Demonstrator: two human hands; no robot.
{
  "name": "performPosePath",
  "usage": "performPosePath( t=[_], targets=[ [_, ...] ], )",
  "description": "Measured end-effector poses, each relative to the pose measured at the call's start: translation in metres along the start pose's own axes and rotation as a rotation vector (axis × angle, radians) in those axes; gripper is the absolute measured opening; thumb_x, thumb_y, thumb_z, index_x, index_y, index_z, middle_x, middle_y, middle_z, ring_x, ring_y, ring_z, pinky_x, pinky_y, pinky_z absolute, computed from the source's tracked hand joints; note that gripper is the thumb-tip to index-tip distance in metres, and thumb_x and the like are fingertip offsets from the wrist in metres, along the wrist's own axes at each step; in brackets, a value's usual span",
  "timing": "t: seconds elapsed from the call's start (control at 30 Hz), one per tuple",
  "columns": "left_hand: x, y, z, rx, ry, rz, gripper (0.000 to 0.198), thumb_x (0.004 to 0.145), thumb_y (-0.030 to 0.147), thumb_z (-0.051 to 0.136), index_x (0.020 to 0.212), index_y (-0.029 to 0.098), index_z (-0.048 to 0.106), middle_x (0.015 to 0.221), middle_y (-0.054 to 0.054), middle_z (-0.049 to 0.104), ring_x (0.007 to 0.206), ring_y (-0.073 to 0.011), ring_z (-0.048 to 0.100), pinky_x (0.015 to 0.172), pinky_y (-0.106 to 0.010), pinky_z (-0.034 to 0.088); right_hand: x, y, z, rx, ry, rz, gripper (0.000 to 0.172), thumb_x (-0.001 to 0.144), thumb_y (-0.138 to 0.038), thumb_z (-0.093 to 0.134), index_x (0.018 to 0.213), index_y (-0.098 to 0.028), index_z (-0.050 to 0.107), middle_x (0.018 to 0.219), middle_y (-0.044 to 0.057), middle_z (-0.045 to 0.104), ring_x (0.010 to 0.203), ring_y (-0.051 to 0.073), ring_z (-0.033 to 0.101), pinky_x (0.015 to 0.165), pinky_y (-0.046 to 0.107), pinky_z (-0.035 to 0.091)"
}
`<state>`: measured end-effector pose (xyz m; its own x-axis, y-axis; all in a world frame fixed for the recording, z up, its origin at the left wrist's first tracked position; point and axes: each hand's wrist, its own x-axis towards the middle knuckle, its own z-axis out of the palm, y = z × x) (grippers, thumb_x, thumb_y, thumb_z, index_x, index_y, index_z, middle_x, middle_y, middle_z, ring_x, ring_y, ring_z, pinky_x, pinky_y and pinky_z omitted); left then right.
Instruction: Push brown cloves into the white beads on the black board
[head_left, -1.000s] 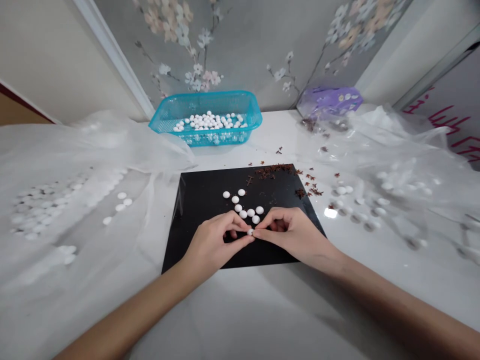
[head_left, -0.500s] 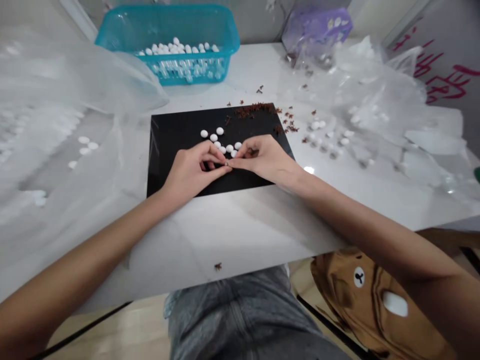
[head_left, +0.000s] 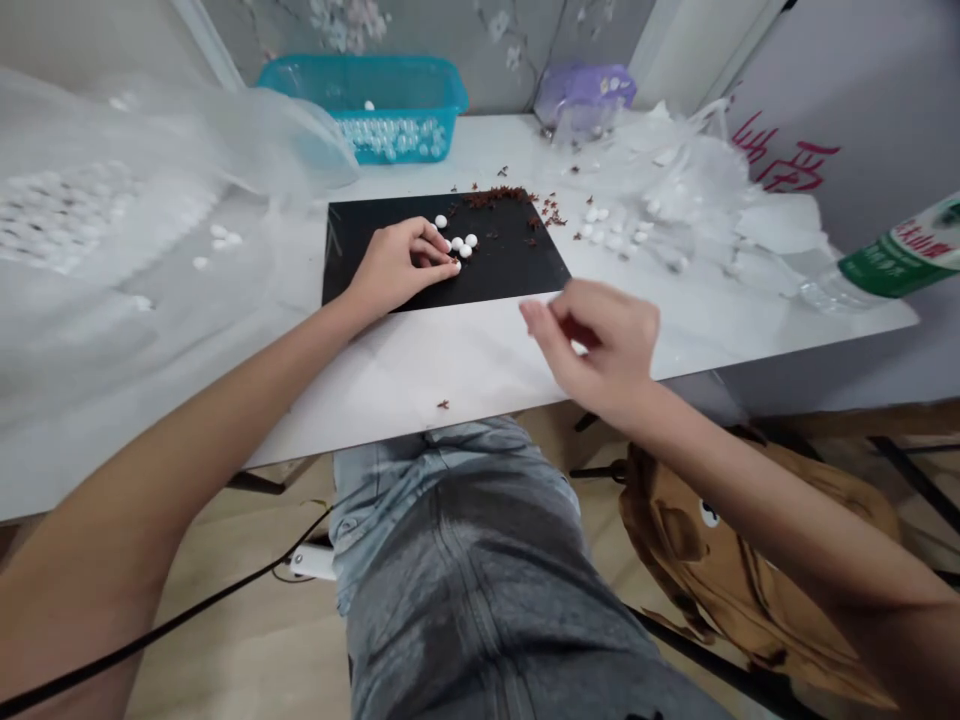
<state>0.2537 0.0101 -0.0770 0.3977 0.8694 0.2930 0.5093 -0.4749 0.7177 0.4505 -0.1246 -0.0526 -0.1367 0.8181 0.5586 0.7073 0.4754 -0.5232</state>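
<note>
My left hand (head_left: 401, 262) rests over the black board (head_left: 517, 265), thumb and fingertips pinching a small white ball (head_left: 457, 267) with a reddish-brown bit at its top. Several loose white balls (head_left: 466, 251) lie just beyond those fingertips. Off the board's near right corner, my right hand (head_left: 600, 345) is raised, blurred by motion, with its fingers curled in towards the thumb. A white spot shows in the gap of that hand; whether it is a ball or the table behind cannot be told. Small reddish-brown star-shaped pieces (head_left: 499, 197) are heaped along the board's far edge.
A teal basket (head_left: 442, 105) with white and clear balls stands at the back, a purple package (head_left: 585, 92) to its right. Clear plastic bags (head_left: 247, 150) cover the left side. White pieces (head_left: 619, 235) and a green-labelled bottle (head_left: 892, 255) are on the right.
My right hand has left my left hand and moved right and towards me, off the board. My left hand stays pinched above the board. The view has shifted, bringing in the bottle.
</note>
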Motion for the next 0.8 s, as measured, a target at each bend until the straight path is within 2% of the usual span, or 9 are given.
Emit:
performPosePath(
  t=[0.1,0.17,0.23,0.3,0.37,0.47,0.53,0.6,0.8],
  targets=[
    [-0.005,0.002,-0.002,0.027,0.013,0.041,0.026,0.065,0.028,0.071,0.084,0.014,0.059,0.079,-0.003,0.068,0.077,-0.0171,0.065,0.072,-0.027,0.047,-0.043,-0.008,-0.004,-0.032,-0.249,-0.168,0.042,0.088,-0.04,0.044,0.05,-0.021,0.041,0.048,-0.001,0.037,0.046,0.011,0.032,0.049,0.029,0.025],
    [-0.01,0.003,-0.005,0.063,0.035,0.042,0.025,0.065,0.029,0.07,0.082,0.015,0.059,0.08,-0.004,0.069,0.075,-0.0165,0.064,0.071,-0.027,0.047,-0.066,-0.007,0.005,-0.041,-0.48,-0.217,0.042,0.089,-0.039,0.042,0.051,-0.021,0.046,0.049,0.0,0.041,0.047,0.012,0.037,0.05,0.028,0.027],
    [-0.015,0.004,-0.008,0.102,0.059,0.039,0.023,0.066,0.03,0.069,0.081,0.016,0.058,0.08,-0.004,0.07,0.072,-0.0158,0.063,0.068,-0.026,0.046,-0.084,-0.004,0.023,-0.015,-0.626,-0.254,0.039,0.091,-0.037,0.037,0.061,-0.02,0.055,0.057,0.003,0.051,0.053,0.013,0.045,0.053,0.027,0.033],
    [-0.018,0.004,-0.01,0.125,0.069,0.044,0.022,0.066,0.031,0.068,0.08,0.017,0.058,0.08,-0.004,0.07,0.069,-0.0154,0.062,0.066,-0.026,0.046,-0.099,-0.001,0.044,0.023,-0.733,-0.263,0.033,0.092,-0.035,0.037,0.083,-0.017,0.063,0.077,0.007,0.061,0.069,0.016,0.055,0.063,0.027,0.04],
    [-0.019,0.003,-0.011,0.132,0.069,0.052,0.021,0.066,0.031,0.068,0.08,0.017,0.058,0.079,-0.004,0.07,0.067,-0.0151,0.062,0.064,-0.026,0.045,-0.113,0.002,0.064,0.032,-0.816,-0.234,0.035,0.09,-0.039,0.042,0.101,-0.014,0.063,0.1,0.012,0.063,0.095,0.021,0.056,0.083,0.032,0.042],
    [-0.019,0.003,-0.012,0.13,0.066,0.047,0.021,0.066,0.03,0.068,0.079,0.017,0.058,0.078,-0.004,0.07,0.064,-0.0144,0.061,0.062,-0.025,0.044,-0.133,0.002,0.081,0.028,-0.958,-0.143,0.053,0.09,-0.048,0.037,0.128,-0.012,0.049,0.136,0.017,0.043,0.128,0.026,0.034,0.106,0.043,0.022],
    [-0.018,0.003,-0.013,0.119,0.062,0.043,0.02,0.066,0.029,0.068,0.079,0.017,0.058,0.078,-0.004,0.07,0.063,-0.0136,0.06,0.062,-0.024,0.044,-0.144,-0.002,0.081,0.03,-1.02,-0.069,0.054,0.093,-0.048,0.03,0.132,-0.014,0.045,0.142,0.015,0.036,0.135,0.026,0.022,0.109,0.048,0.009],
    [-0.018,0.003,-0.013,0.102,0.057,0.044,0.02,0.067,0.029,0.067,0.079,0.017,0.058,0.078,-0.004,0.07,0.063,-0.0128,0.059,0.063,-0.024,0.044,-0.155,-0.007,0.076,0.042,-1.032,-0.01,0.053,0.094,-0.047,0.025,0.132,-0.016,0.045,0.142,0.014,0.036,0.136,0.026,0.02,0.109,0.051,0.004],
    [-0.013,-0.005,-0.013,0.105,0.048,0.05,0.022,0.068,0.031,0.066,0.084,0.018,0.058,0.079,-0.003,0.068,0.064,-0.0129,0.058,0.063,-0.023,0.043,-0.181,-0.017,0.07,0.031,-0.886,0.108,0.05,0.094,-0.046,0.025,0.13,-0.018,0.048,0.136,0.016,0.044,0.132,0.028,0.028,0.107,0.053,0.009]
  ],
)
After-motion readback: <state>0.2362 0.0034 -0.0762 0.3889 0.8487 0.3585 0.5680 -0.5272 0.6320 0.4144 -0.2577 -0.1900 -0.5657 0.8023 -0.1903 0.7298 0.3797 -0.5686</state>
